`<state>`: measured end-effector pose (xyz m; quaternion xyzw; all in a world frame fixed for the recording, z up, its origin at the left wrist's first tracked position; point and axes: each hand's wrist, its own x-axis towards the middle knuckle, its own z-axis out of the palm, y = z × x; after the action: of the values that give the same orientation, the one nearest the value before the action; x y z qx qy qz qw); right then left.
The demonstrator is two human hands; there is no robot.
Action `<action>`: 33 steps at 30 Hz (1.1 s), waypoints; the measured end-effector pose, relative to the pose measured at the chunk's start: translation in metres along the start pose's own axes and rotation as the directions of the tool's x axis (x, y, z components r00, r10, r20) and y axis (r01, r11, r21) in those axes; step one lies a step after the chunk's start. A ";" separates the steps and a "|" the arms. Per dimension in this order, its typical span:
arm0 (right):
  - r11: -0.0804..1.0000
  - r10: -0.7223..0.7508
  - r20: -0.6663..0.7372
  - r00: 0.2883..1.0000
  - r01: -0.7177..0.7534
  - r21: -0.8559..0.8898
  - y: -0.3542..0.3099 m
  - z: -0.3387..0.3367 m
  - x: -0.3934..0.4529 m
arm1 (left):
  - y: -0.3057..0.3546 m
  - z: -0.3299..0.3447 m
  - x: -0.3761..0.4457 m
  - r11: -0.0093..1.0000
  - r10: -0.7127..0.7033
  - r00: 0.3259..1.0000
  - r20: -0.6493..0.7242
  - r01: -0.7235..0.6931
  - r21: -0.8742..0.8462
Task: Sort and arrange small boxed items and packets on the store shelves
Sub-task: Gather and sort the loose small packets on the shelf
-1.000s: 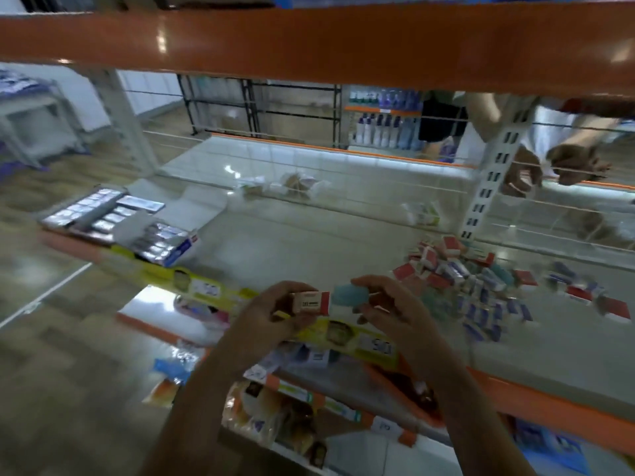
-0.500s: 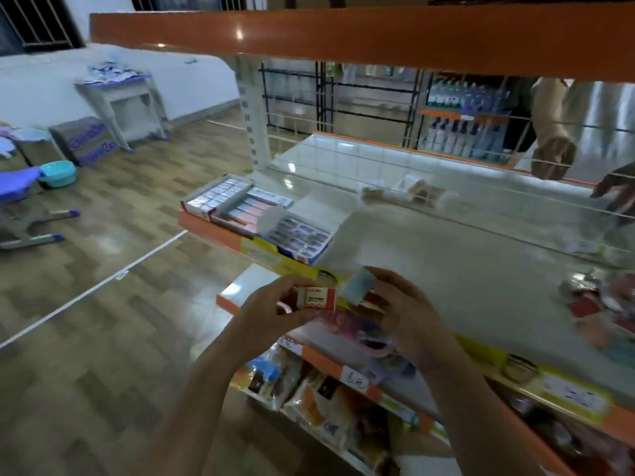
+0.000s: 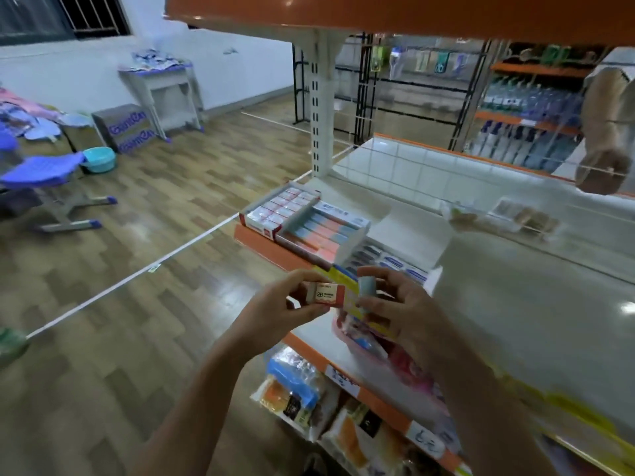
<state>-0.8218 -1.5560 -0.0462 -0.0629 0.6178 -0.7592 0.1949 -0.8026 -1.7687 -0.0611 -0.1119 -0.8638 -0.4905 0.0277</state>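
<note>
Presently, at the far left of the frame a purple plastic chair (image 3: 41,173) stands on the wood-pattern floor, with a teal basin (image 3: 99,159) just beside it and a cardboard carton (image 3: 125,132) behind. A small white table (image 3: 161,87) stands against the wall in the upper left.

At lower centre, the left hand (image 3: 275,314) pinches a small white and red eraser box (image 3: 326,295) marked "2B" between curled thumb and fingertips, holding it in the air just in front of the shelf's front edge. Close beside it, the right hand (image 3: 405,314) pinches a pale blue eraser (image 3: 367,286) in its curled fingers; the two items are near each other, but whether they touch cannot be told.

Above the hands, on the left end of the white shelf (image 3: 515,304), three open display trays sit side by side: a red-fronted tray (image 3: 278,211) of small white boxes, a tray of pink and blue items (image 3: 323,231) touching it, and a tray of blue-labelled items (image 3: 388,261) partly hidden behind the right hand's fingers. Yellow price strips run along the shelf's orange front edge.

Below, a lower shelf holds bagged packets (image 3: 302,396). In the upper right, beyond the wire divider, another person's hand (image 3: 601,170) shows, blurred.
</note>
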 end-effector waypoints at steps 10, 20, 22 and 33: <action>0.792 -0.236 -0.025 0.971 0.178 -0.583 -0.027 0.039 0.103 | -0.048 -0.079 0.081 0.998 -0.006 1.000 0.019 0.005 0.056; 0.503 -0.278 -0.115 0.954 0.043 -0.863 -0.025 0.068 0.160 | -0.097 -0.120 0.144 0.998 0.039 0.990 0.138 -0.045 0.037; 0.445 -0.234 -0.143 0.962 -0.025 -0.895 -0.020 0.075 0.166 | -0.102 -0.128 0.156 0.993 0.089 0.977 0.194 -0.102 0.059; 0.308 -0.114 -0.297 0.948 -0.251 -0.918 -0.004 0.097 0.171 | -0.116 -0.145 0.193 0.962 0.249 0.889 0.383 -0.273 0.008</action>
<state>-0.9467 -1.7075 -0.0454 -0.0197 0.9686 -0.2417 0.0543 -1.0248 -1.9177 -0.0532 -0.3185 -0.8446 -0.4246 -0.0704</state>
